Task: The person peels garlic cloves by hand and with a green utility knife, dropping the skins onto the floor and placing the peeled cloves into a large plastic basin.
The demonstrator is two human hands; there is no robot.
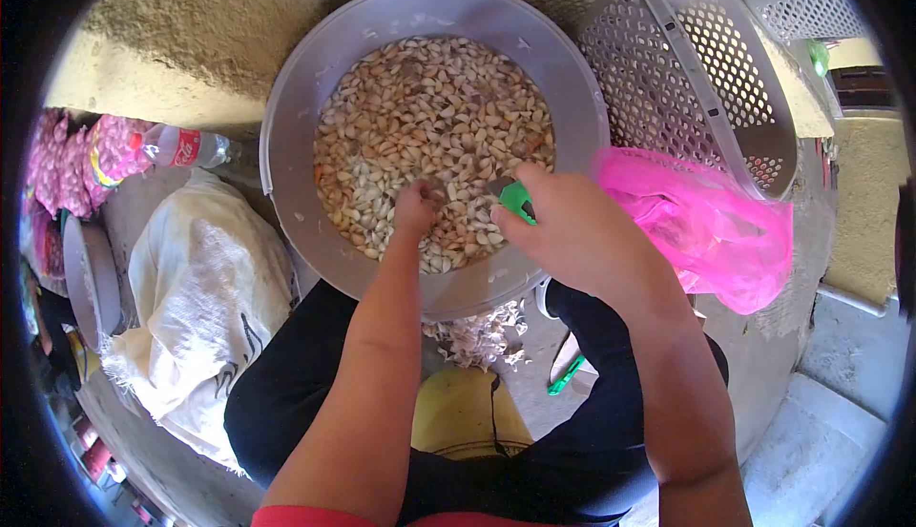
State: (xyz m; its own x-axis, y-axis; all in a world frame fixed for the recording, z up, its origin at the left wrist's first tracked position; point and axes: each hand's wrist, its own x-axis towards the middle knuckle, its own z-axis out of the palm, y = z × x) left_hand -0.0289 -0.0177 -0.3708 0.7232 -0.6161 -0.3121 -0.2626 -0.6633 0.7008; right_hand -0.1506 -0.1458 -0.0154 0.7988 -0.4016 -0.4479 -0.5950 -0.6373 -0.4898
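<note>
A wide grey plastic basin point(286, 160) holds a mass of garlic cloves point(420, 112) sitting in water. My left hand point(414, 212) reaches down among the cloves near the basin's front, its fingers curled against garlic and partly hidden. Over the basin's front right, my right hand point(563, 217) is closed around a green utility knife point(517, 201). The knife's tip end points left, above the cloves and apart from my left hand.
Garlic skins point(482, 333) lie below the basin, near another green cutter point(567, 375) on the floor. A pink plastic bag point(716, 231) and perforated grey crates point(658, 69) stand right. Left are a white sack point(205, 284), a Coca-Cola bottle point(186, 145) and pink net bags point(62, 160).
</note>
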